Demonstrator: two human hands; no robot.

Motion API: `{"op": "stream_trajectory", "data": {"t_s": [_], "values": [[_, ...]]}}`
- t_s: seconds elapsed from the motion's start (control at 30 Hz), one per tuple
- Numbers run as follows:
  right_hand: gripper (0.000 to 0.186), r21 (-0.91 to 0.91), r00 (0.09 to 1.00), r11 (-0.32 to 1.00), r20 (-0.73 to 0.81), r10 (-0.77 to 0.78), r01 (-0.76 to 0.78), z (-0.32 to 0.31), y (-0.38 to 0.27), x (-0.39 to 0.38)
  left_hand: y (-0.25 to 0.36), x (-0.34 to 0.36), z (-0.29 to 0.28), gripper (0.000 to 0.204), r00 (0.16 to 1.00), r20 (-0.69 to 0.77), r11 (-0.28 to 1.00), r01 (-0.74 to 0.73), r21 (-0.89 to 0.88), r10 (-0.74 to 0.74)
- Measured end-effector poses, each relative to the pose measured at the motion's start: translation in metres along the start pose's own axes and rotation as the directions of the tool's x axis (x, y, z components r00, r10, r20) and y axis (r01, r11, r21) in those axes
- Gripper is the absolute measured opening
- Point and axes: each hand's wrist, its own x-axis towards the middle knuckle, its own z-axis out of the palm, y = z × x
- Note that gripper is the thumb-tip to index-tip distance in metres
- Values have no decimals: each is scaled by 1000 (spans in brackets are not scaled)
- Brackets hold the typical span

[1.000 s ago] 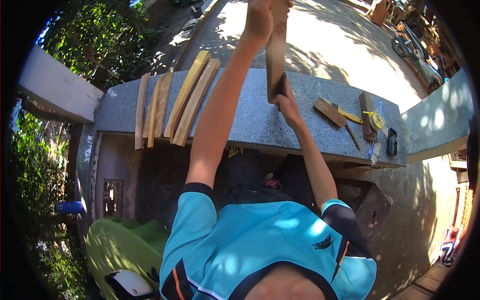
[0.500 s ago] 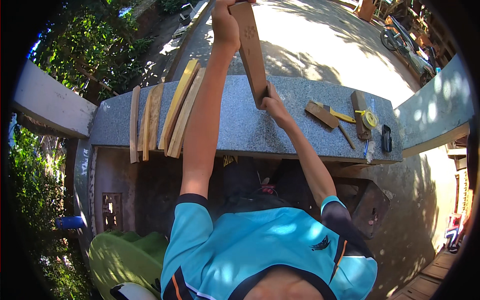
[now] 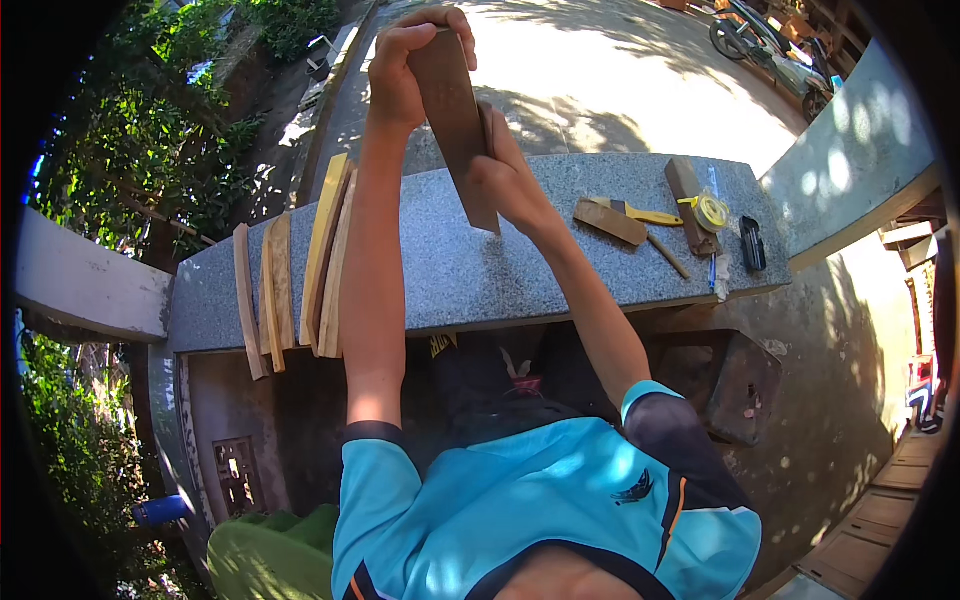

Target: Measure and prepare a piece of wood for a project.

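Observation:
Above the far edge of a grey speckled stone bench (image 3: 440, 290), I hold up a brown wooden piece (image 3: 455, 130), tilted with its lower end toward the right. My left hand (image 3: 398, 85) is wrapped round its upper end, thumb and fingers over the top. My right hand (image 3: 515, 190) grips its right edge lower down; the fingertips are hidden behind it. A narrow dark edge shows by the right fingers, and I cannot tell whether it is a separate thing. The face turned to me looks plain and shaded.
Several wooden strips (image 3: 325, 250) lie on the bench's left, overhanging the front edge. To the right are a flat brown block (image 3: 610, 222), a yellow-handled brush (image 3: 650, 215), a thin stick (image 3: 668, 257), a wooden block (image 3: 686, 185), a yellow tape roll (image 3: 711, 213) and a black case (image 3: 752, 243).
The wooden piece has turned, so the face with a carved flower pattern no longer shows. Both hands have shifted left, and my right hand has moved up from the lower end along its edge.

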Motion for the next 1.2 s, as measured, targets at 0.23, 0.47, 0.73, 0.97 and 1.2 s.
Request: {"op": "stream_trajectory", "data": {"t_s": [0.23, 0.47, 0.73, 0.97, 1.2], "values": [[61, -423, 996, 905, -85, -6, -31, -44, 181, -44, -1, 6, 22, 37, 998, -64, 999, -8, -40, 6], [69, -126, 925, 917, 4, -380, 378, 23, 16, -8, 35, -21, 32, 24, 992, -113, 998, 65, 19, -63], [69, -119, 918, 932, 168, 359, -343, -9, 69, -3, 0, -11, 20, 22, 776, -577, 944, -74, 321, 257], [81, 42, 989, 990, 70, 129, -132, -4, 34, -13, -2, -1, 40, 21, 553, -529, 664, -60, 745, 644], [92, 219, 983, 968, 108, -150, 124, -3, -21, 4, -6, 5, 56, 19, 573, -507, 668, -98, 738, 644]]}}
